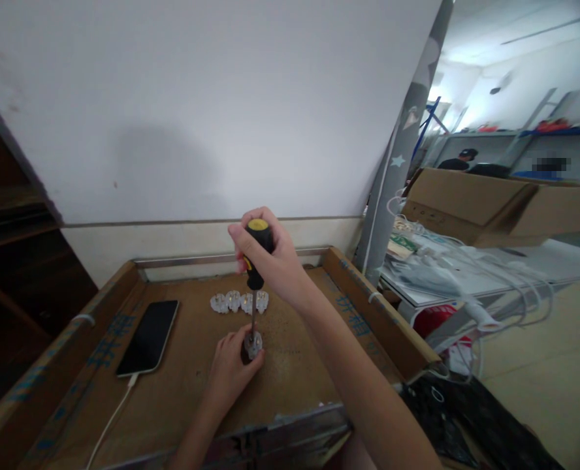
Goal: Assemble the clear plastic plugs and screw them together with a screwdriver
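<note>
The relation that matters is the line from the screwdriver (255, 282) down to the clear plastic piece (254, 346): the shaft's long axis runs close to upright, from the right hand (281, 256) above to the piece almost straight below it. The tip reaches the piece's upper face, though how it is seated there is too small to tell. The right hand is closed around the black and yellow handle, the thumb along its side. The left hand (230, 365) is nearer the piece, with thumb and fingers pinching it from both sides on the brown cardboard surface (300, 375). Just beyond it, away from the person, 4 similar clear pieces (233, 301) lie in a row, partly crossed in view by the screwdriver. Raised cardboard sides stand at left and right, the right side (381, 313) well apart from the piece; the front edge (314, 414) runs nearer the person, below the right forearm. Bare surface extends to the right of the piece, while the phone (147, 339) and its white cable (108, 424) take up room on the left, clear of the left hand.
</note>
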Motion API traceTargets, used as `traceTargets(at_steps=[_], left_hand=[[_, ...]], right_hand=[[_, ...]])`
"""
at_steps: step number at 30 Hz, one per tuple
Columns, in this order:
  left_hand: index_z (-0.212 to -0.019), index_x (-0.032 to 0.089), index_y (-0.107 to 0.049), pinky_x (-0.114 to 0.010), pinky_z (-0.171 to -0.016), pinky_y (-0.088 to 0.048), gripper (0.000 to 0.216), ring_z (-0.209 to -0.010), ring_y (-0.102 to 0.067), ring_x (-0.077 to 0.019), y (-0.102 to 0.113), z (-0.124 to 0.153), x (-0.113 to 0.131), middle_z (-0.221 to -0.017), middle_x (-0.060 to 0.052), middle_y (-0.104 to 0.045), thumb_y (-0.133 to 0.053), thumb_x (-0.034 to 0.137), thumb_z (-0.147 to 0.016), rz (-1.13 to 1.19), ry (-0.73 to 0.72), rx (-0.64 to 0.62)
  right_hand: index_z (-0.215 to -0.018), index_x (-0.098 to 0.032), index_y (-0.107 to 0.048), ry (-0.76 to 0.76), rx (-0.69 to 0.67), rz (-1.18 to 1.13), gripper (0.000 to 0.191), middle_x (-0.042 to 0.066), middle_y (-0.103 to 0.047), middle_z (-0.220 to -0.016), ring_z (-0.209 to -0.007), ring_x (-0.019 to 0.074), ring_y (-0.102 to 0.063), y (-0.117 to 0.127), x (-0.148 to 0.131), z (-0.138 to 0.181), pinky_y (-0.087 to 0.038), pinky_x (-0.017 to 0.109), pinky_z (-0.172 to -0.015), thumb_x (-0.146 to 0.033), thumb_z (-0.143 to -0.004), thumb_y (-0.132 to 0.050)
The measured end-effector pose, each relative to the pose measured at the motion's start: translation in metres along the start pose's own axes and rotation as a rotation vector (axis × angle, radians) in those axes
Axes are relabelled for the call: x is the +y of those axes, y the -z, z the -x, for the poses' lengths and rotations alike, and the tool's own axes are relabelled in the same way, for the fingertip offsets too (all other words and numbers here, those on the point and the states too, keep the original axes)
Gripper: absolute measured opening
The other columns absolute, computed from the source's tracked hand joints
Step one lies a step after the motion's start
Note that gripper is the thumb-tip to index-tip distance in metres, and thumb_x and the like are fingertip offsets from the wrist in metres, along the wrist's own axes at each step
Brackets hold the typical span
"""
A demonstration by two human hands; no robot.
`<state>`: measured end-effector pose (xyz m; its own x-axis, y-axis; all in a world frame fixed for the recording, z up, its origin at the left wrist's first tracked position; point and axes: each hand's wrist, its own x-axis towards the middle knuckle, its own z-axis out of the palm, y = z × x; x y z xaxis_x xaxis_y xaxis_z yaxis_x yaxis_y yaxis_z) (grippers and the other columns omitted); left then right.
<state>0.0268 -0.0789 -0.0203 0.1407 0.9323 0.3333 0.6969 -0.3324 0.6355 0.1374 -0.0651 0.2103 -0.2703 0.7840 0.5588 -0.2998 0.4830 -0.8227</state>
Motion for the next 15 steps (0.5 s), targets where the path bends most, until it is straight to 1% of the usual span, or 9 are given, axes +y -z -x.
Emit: traceTargets(at_steps=[1,3,5,6,7,9,12,13,15], left_hand=[[-0.114,0.019,-0.058,-0.041,-0.087,-0.043,0.042,-0.094,-0.060,-0.0261,0.000,0.000,0.000,-0.101,-0.008,-0.067,-0.057,0.032,-0.074,0.000,0.003,0.001],[-0.114,0.019,-0.059,-0.041,-0.087,-0.043,0.042,-0.093,-0.060,-0.0260,0.000,0.000,0.000,-0.100,-0.008,-0.067,-0.056,0.032,-0.074,0.002,0.005,0.000],[-0.114,0.020,-0.059,-0.041,-0.087,-0.043,0.042,-0.094,-0.060,-0.0261,0.000,-0.001,0.001,-0.100,-0.008,-0.067,-0.056,0.031,-0.074,0.004,0.010,-0.005],[-0.115,0.021,-0.059,-0.041,-0.087,-0.043,0.042,-0.094,-0.060,-0.0263,0.000,-0.001,0.001,-0.100,-0.007,-0.067,-0.056,0.031,-0.074,0.004,0.013,-0.008],[-0.115,0.021,-0.059,-0.040,-0.087,-0.043,0.042,-0.093,-0.060,-0.0264,0.000,-0.001,0.001,-0.099,-0.007,-0.067,-0.057,0.032,-0.074,0.003,0.017,-0.009],[-0.115,0.021,-0.059,-0.040,-0.086,-0.043,0.043,-0.093,-0.060,-0.0266,0.000,-0.001,0.002,-0.098,-0.008,-0.067,-0.057,0.033,-0.074,0.002,0.025,-0.005],[-0.115,0.021,-0.059,-0.041,-0.087,-0.043,0.044,-0.095,-0.060,-0.0269,0.000,-0.001,0.000,-0.101,-0.008,-0.067,-0.058,0.034,-0.073,0.013,0.018,-0.003],[-0.115,0.020,-0.059,-0.041,-0.088,-0.043,0.044,-0.096,-0.060,-0.0270,0.000,-0.002,0.000,-0.102,-0.008,-0.067,-0.058,0.034,-0.073,0.017,0.018,-0.004],[-0.115,0.020,-0.059,-0.042,-0.088,-0.042,0.044,-0.097,-0.060,-0.0269,-0.001,-0.002,-0.001,-0.103,-0.008,-0.067,-0.057,0.033,-0.073,0.024,0.019,-0.010]], right_hand=[[-0.081,-0.021,-0.048,-0.020,-0.006,-0.012,0.029,-0.008,-0.047,-0.059,-0.047,0.0054,-0.046,0.001,0.001,-0.001,-0.042,0.020,-0.048,-0.043,-0.074,-0.066],[-0.090,-0.020,-0.055,-0.060,-0.067,-0.034,0.030,-0.006,-0.049,-0.064,-0.052,0.0061,-0.048,0.004,-0.001,0.000,-0.044,0.021,-0.052,-0.048,-0.079,-0.058],[-0.100,-0.020,-0.058,-0.075,-0.151,-0.029,0.033,-0.004,-0.051,-0.070,-0.059,0.0067,-0.050,0.006,-0.005,0.003,-0.045,0.022,-0.058,-0.047,-0.083,-0.051],[-0.101,-0.020,-0.059,-0.062,-0.166,0.001,0.031,-0.003,-0.051,-0.071,-0.061,0.0066,-0.050,0.005,-0.006,0.004,-0.044,0.021,-0.060,-0.045,-0.083,-0.052],[-0.097,-0.020,-0.060,-0.036,-0.153,0.050,0.028,-0.004,-0.050,-0.071,-0.062,0.0063,-0.049,0.004,-0.007,0.006,-0.043,0.021,-0.060,-0.042,-0.082,-0.055],[-0.084,-0.019,-0.057,0.032,-0.046,0.123,0.020,-0.004,-0.050,-0.069,-0.061,0.0058,-0.047,0.000,-0.006,0.008,-0.041,0.020,-0.058,-0.037,-0.078,-0.063],[-0.074,-0.022,-0.041,0.062,0.073,0.083,0.031,-0.008,-0.046,-0.060,-0.051,0.0051,-0.044,-0.005,-0.002,0.008,-0.037,0.019,-0.049,-0.035,-0.073,-0.069],[-0.074,-0.022,-0.039,0.049,0.078,0.065,0.033,-0.009,-0.044,-0.056,-0.048,0.0049,-0.042,-0.006,-0.001,0.008,-0.035,0.018,-0.046,-0.035,-0.072,-0.069],[-0.082,-0.023,-0.046,0.013,0.027,0.056,0.026,-0.010,-0.041,-0.055,-0.046,0.0051,-0.041,-0.005,-0.003,0.008,-0.033,0.018,-0.044,-0.038,-0.076,-0.066]])
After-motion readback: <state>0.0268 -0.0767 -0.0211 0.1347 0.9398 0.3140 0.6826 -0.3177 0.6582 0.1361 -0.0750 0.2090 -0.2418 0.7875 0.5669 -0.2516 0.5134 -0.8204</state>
